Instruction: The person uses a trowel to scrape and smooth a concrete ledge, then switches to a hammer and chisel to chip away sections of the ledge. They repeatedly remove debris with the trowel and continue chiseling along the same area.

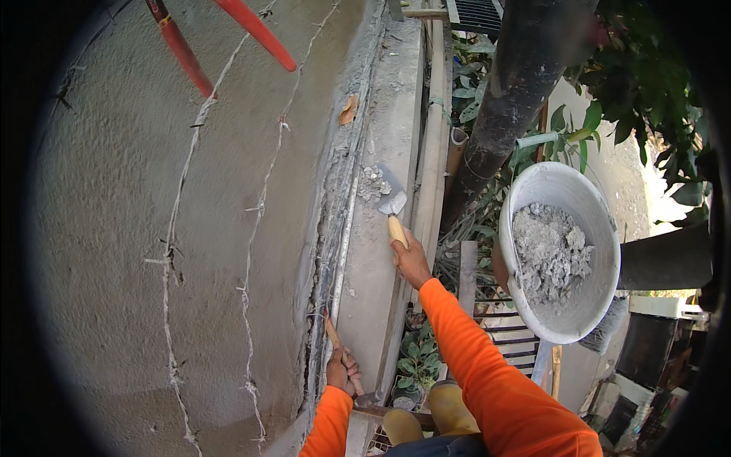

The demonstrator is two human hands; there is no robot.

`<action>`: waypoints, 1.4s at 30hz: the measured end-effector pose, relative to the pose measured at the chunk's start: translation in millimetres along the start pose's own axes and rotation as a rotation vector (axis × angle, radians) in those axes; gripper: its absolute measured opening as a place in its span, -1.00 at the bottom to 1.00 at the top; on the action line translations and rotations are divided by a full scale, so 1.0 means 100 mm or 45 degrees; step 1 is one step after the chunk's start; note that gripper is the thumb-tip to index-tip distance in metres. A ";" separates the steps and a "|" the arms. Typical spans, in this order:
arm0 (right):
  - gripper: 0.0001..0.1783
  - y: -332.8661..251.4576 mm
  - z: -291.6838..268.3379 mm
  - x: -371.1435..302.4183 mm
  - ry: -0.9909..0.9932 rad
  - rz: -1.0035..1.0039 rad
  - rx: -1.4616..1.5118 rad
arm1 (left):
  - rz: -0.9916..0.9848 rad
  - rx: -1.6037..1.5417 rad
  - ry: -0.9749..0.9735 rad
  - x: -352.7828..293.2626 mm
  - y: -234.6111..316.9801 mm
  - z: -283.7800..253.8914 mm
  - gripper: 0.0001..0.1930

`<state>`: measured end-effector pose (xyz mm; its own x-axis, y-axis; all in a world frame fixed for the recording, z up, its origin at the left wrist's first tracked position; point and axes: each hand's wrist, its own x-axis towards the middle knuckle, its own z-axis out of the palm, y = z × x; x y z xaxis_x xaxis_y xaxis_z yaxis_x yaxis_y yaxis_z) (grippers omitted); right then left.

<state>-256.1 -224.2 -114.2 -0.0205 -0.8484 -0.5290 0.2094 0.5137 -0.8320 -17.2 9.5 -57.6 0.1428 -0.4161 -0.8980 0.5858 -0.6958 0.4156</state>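
R hand (412, 261) grips trowel (393, 207) handle, blade pointing up-away at mortar lump (371, 183) just left on ledge (381, 251). L hand (340, 372) wraps wooden-handled tool (346, 364), nearer body.

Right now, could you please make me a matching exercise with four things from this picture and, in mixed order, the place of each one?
Things:
1. trowel
2. hammer
3. bucket
4. red handles

Places:
A. top left, over the grey slab
B. in the left hand, beside the wall edge
C. at the right, holding grey mortar
D. in the right hand, blade on the ledge

Pairs: 1-D, 2-B, 3-C, 4-A
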 end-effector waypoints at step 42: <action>-0.59 -1.55 -0.13 -1.75 -0.364 0.125 0.837 | 0.016 -0.069 0.036 0.14 -0.04 0.01 -0.64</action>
<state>-297.2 -153.6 105.4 0.2664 -0.8486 -0.4571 0.7437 0.4826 -0.4626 -18.8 5.8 -72.3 0.1725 -0.4077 -0.8967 0.6258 -0.6576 0.4194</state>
